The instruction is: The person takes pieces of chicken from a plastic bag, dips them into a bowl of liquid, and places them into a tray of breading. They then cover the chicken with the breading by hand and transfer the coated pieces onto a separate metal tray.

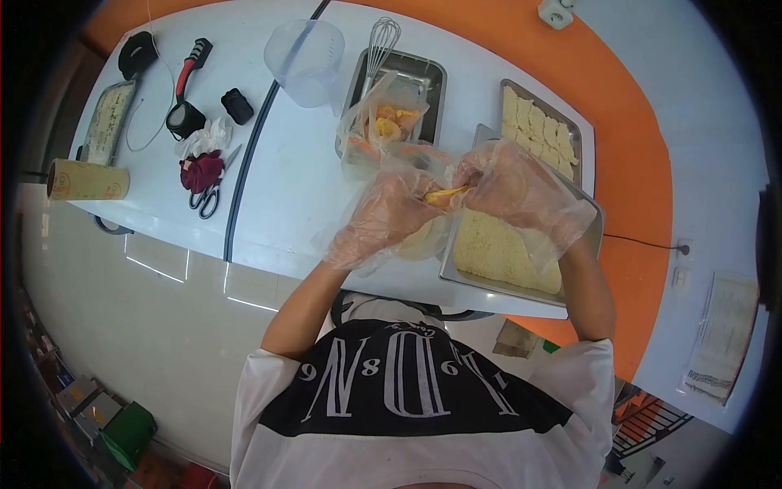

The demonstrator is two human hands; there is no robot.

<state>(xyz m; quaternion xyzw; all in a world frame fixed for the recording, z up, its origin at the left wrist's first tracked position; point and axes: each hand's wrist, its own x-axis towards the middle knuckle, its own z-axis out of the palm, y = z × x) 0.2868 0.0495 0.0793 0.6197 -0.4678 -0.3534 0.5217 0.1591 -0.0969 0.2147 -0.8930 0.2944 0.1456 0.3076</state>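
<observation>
My left hand (387, 213) and my right hand (509, 183) wear clear plastic gloves and come together in front of me. Between their closed fingers they pinch a soft yellow-orange piece of food (444, 196); its exact kind is not clear. Below them is a pale round container (419, 243), mostly hidden by the gloves. Under and beside my right hand lies a metal tray of pale crumbs (503, 259). Just beyond my left hand, a clear plastic bag (368, 122) holds more yellow-orange pieces (393, 122).
Behind the bag sits a metal pan (438, 73) with a whisk (381, 45), next to a clear measuring jug (305, 61). Crumb-coated pieces fill a tray (575, 122) at back right. Scissors (208, 198), a knife sharpener (190, 69) and a tape roll (90, 180) lie left.
</observation>
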